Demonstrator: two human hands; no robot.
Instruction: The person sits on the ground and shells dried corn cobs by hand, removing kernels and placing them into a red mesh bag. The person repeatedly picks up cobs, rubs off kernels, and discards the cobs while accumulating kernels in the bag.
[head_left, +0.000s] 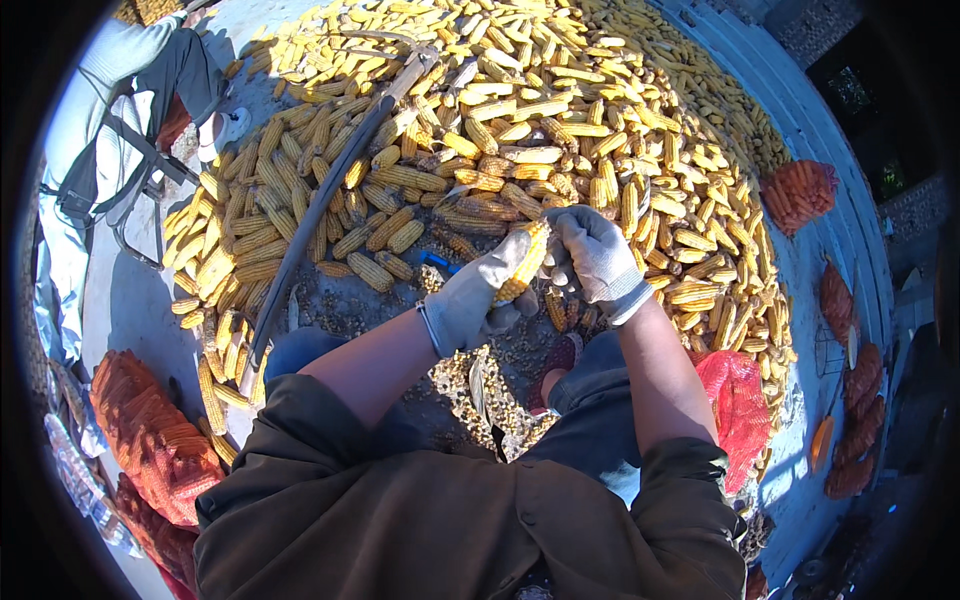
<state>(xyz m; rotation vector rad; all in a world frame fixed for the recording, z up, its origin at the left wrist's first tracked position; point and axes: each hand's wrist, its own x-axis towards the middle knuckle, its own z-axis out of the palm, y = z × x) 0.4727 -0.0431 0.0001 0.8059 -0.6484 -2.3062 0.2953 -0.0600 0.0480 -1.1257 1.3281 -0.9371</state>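
My left hand (480, 292), in a pale work glove, grips an ear of yellow corn (529, 259) that is tilted with its upper end away from me. Beside that upper end is my right hand (592, 251), gloved the same way, its fingers curled. Whether those fingers pinch the ear or hold something small is hidden. Beyond both hands spreads a large heap of husked corn ears (525, 135). Loose kernels and bits of husk (480, 390) lie on the ground below my hands, between my legs.
A long-handled tool (330, 184) with metal prongs leans across the heap. Something blue (440, 262) lies near my left hand. Filled orange mesh sacks (154, 435) stand at left, a red mesh bag (735, 412) at right. Another person (142, 82) is seated at upper left.
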